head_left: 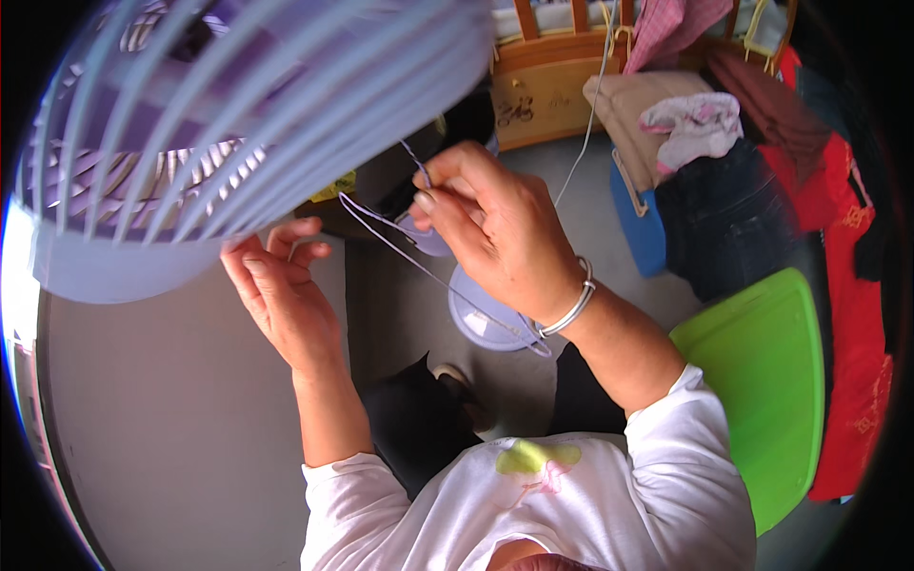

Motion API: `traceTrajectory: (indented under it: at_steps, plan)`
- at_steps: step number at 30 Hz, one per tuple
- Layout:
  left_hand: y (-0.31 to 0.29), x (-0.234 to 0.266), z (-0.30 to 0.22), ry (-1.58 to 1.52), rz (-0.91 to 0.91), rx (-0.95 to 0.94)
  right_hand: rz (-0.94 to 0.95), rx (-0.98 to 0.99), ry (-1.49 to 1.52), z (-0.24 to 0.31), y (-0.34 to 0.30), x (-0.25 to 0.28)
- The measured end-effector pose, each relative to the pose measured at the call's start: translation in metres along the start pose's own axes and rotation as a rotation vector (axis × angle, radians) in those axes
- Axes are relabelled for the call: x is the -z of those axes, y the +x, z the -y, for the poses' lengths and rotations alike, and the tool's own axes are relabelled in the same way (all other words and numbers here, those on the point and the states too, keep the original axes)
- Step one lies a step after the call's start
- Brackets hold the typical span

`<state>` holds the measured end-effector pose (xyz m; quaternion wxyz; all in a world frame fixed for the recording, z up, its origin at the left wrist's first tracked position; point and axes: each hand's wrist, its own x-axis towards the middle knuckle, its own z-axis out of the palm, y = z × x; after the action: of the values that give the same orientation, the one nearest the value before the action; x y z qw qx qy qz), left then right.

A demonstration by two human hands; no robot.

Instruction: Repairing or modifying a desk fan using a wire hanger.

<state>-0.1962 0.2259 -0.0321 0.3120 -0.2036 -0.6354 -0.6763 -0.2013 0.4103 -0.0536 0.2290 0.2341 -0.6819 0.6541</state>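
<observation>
Fan (286, 124), one, lilac, hung its slatted head close at upper left, its rim at the fingertips of one left hand (286, 300), fingers parted and half-curled, probably placed to steady it, though contact could not be told. One right hand (500, 233) clamped thumb and fingers on one lilac cord (417, 162), seemingly to govern its slack loop. Below sat one round lilac base (481, 324); farthest stood one wooden bed (552, 81).

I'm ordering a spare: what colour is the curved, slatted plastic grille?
The curved, slatted plastic grille is pale bluish-lilac, showing best in the head view.
</observation>
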Motion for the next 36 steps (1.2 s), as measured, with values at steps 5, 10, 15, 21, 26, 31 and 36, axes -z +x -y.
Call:
traceTrajectory:
  at_steps: [5,10,15,21,26,31,36]
  plan:
    - [0.002,0.002,-0.004,0.069,-0.002,-0.02,-0.048,0.126,-0.13,0.001,-0.003,-0.008]
    - [0.009,-0.003,-0.01,0.091,0.016,-0.031,-0.168,0.242,-0.118,-0.008,0.001,-0.014]
    - [0.011,-0.004,-0.007,0.083,0.036,-0.085,-0.205,0.246,-0.217,0.002,-0.004,-0.006]
    - [0.01,-0.013,0.013,0.011,-0.021,-0.212,-0.296,0.415,-0.026,-0.017,-0.006,-0.011]
    - [0.037,-0.024,0.027,-0.185,0.023,-0.309,-0.197,0.426,-0.029,0.01,0.004,0.02]
    - [0.04,-0.024,0.041,-0.416,-0.011,-0.427,-0.183,0.402,-0.047,0.008,-0.004,-0.001]
    - [0.036,-0.021,0.055,-0.517,-0.116,-0.311,-0.215,0.238,-0.08,0.006,-0.002,-0.017]
